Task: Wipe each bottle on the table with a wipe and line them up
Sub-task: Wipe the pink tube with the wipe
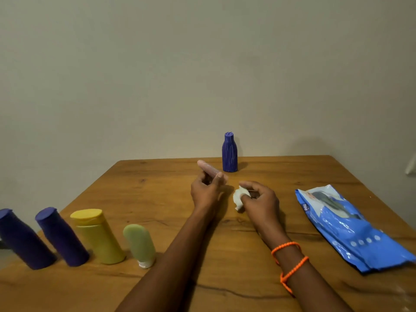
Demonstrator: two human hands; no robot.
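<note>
Left hand (206, 190) grips a pink tube (209, 169) tilted just in front of the blue bottle (229, 153) at the worktop's (171, 194) far edge. Right hand (258, 198) pinches a crumpled wipe (240, 197) beside it. Four bottles line up well left of that blue bottle.

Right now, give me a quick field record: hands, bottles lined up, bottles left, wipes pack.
left hand: left hand holds the pink tube tilted above the table
right hand: right hand pinches a crumpled wipe beside the tube, not touching it
lined up: four at the left edge: two purple bottles, yellow bottle, green tube standing on its white cap
left to do: blue bottle upright at the far edge
wipes pack: blue pack lying flat on the right
</note>
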